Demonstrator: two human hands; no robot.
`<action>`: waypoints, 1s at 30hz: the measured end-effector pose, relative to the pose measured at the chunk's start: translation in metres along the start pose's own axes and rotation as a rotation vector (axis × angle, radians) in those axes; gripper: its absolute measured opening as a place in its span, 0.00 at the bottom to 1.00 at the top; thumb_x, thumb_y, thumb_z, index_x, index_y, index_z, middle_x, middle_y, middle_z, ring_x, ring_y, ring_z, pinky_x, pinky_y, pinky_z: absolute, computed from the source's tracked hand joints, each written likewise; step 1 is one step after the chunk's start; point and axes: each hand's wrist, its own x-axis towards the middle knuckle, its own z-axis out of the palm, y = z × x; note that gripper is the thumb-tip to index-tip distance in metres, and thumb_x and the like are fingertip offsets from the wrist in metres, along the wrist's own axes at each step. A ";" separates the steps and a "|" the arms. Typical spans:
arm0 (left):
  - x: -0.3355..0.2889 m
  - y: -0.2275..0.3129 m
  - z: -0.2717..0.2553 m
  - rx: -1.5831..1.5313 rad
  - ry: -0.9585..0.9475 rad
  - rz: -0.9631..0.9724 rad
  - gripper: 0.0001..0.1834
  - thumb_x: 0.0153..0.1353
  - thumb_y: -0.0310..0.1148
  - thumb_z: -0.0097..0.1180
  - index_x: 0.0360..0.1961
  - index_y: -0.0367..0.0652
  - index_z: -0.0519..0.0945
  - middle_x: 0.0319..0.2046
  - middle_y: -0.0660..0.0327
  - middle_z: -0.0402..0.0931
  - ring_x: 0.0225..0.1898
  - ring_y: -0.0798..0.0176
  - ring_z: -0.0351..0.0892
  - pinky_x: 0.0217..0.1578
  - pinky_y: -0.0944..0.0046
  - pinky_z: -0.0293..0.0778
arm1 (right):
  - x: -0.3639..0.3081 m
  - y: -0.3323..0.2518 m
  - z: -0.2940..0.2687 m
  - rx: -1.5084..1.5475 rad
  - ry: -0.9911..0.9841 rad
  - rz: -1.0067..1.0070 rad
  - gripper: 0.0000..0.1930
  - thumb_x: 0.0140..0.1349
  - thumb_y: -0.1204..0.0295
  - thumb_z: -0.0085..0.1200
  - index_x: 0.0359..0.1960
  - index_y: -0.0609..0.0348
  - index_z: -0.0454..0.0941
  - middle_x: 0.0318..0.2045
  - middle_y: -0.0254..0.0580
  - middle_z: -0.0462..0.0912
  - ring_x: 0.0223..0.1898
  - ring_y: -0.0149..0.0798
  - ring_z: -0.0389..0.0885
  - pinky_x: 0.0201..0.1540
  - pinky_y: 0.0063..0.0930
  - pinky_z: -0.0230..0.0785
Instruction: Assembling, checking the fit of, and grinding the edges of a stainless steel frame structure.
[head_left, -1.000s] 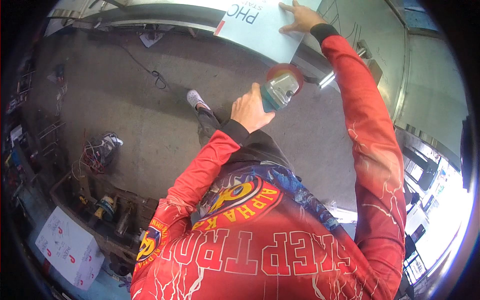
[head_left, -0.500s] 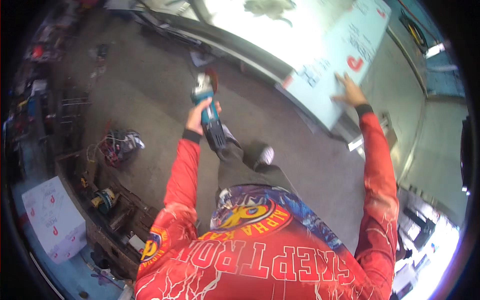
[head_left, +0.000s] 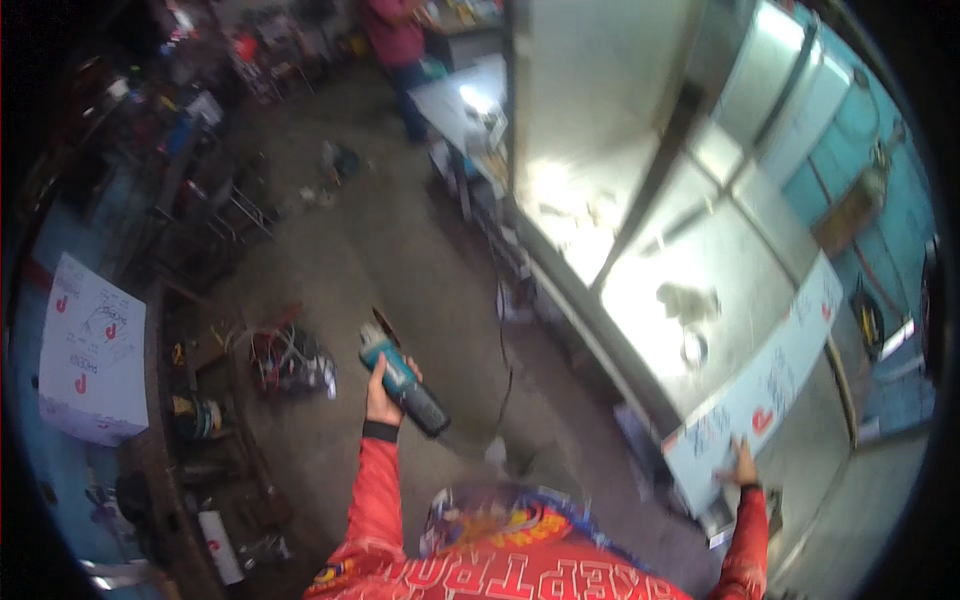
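Note:
My left hand (head_left: 386, 396) is wrapped round the body of a teal and black angle grinder (head_left: 401, 385), held out over the floor. Its disc (head_left: 385, 326) faces away from me at the far end. On the right, my right hand (head_left: 741, 464) has its fingers spread on a long pale sheet panel (head_left: 740, 400) with red marks and dark handwriting. That panel lies along the near side of a shiny metal frame (head_left: 600, 345). A grey cloth or glove (head_left: 688, 300) and a round ring-like thing (head_left: 694, 348) rest on the bright metal surface beyond it.
A dark cable (head_left: 506, 370) trails over the floor. To the left are a heap of cords (head_left: 290, 360), a dark metal rack (head_left: 200, 430) and a printed white sheet (head_left: 95, 350). Another person (head_left: 398, 50) stands far off near a table (head_left: 465, 100).
The view has tilted up and swung, showing more of the metal frame and the far workshop. The grinder stays in my left hand, now angled left. My right hand remains at the panel.

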 end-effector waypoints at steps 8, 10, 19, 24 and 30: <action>0.105 0.097 0.053 0.061 -0.131 0.035 0.29 0.58 0.51 0.53 0.45 0.34 0.68 0.36 0.53 0.74 0.37 0.56 0.77 0.38 0.59 0.75 | 0.023 -0.017 0.006 0.107 -0.082 0.336 0.62 0.20 0.56 0.78 0.62 0.66 0.58 0.63 0.69 0.53 0.63 0.57 0.59 0.63 0.35 0.57; 0.144 0.115 0.082 0.061 -0.202 -0.013 0.29 0.57 0.51 0.52 0.45 0.33 0.68 0.36 0.54 0.74 0.36 0.56 0.77 0.39 0.60 0.75 | 0.027 -0.022 0.002 0.106 -0.038 0.421 0.59 0.22 0.57 0.77 0.61 0.66 0.60 0.62 0.68 0.56 0.62 0.57 0.60 0.62 0.35 0.57; 0.304 0.166 0.206 0.015 -0.464 -0.098 0.36 0.57 0.52 0.51 0.55 0.30 0.63 0.47 0.50 0.70 0.45 0.54 0.74 0.45 0.56 0.74 | 0.065 -0.062 0.050 0.185 0.262 0.750 0.46 0.32 0.60 0.73 0.57 0.66 0.66 0.56 0.65 0.66 0.58 0.55 0.67 0.60 0.37 0.60; 0.387 0.172 0.241 -0.517 -0.705 -0.386 0.37 0.57 0.46 0.56 0.59 0.31 0.58 0.52 0.50 0.65 0.47 0.59 0.71 0.46 0.61 0.73 | 0.059 -0.150 0.062 0.229 0.367 0.646 0.27 0.45 0.69 0.63 0.50 0.66 0.74 0.45 0.56 0.79 0.46 0.50 0.77 0.50 0.37 0.69; 0.519 0.200 0.266 0.427 -0.481 -0.203 0.33 0.57 0.39 0.58 0.60 0.40 0.58 0.44 0.53 0.69 0.35 0.60 0.76 0.33 0.62 0.78 | 0.008 -0.319 0.088 0.666 0.510 0.980 0.12 0.49 0.79 0.59 0.38 0.66 0.79 0.27 0.43 0.84 0.27 0.37 0.81 0.32 0.27 0.74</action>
